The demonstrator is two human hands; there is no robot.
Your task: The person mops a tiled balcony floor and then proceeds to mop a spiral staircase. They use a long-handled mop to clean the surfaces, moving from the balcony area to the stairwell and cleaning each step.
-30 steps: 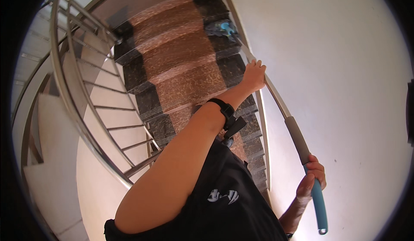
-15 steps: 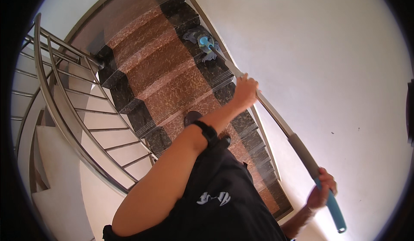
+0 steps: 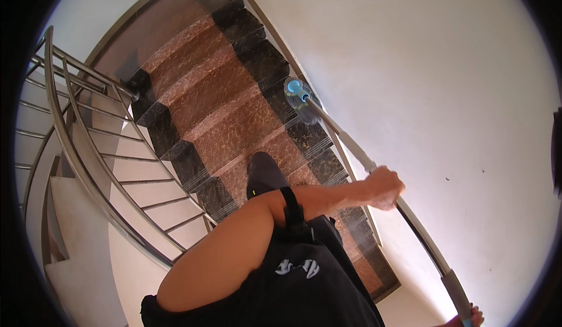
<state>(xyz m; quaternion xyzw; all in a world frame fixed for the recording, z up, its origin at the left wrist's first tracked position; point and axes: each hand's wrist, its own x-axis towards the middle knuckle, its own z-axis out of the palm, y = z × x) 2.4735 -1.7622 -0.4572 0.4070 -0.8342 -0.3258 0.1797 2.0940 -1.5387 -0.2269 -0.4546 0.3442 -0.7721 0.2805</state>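
Nearest the lens: black shirt, soft cloth with a white print, cut off by the lower edge. Right grip at the lower right, mostly out of frame; only a few fingers show, curled round the mop at its handle end, where a dark sleeve meets a blue part, the rest of that part cropped. Left arm crosses the shirt, black strap round it near the elbow; the arm hides part of the steps. Left grip closed as a fist about the pole's mid-length, back of hand up, slightly blurred; fingertips hidden, so their exact hold is hard to read. Pole: slim, smooth, metallic, with a paler, thicker section above this fist. Below the body, a dark shoe on the steps, its heel end covered by the arm. Mop head lies at the wall-side end of a step, on the black band: blue socket, grey fringe, strands smeared and not separable. Stairs: polished, speckled red-brown stone down the middle, black veined stone at both sides, fine grooves along some edges. Railing at left, shiny tubular metal, bowed by the lens. Dark skirting follows the stairs; beyond it, plain pale wall, a few small specks, bright low down. Upper steps dim.
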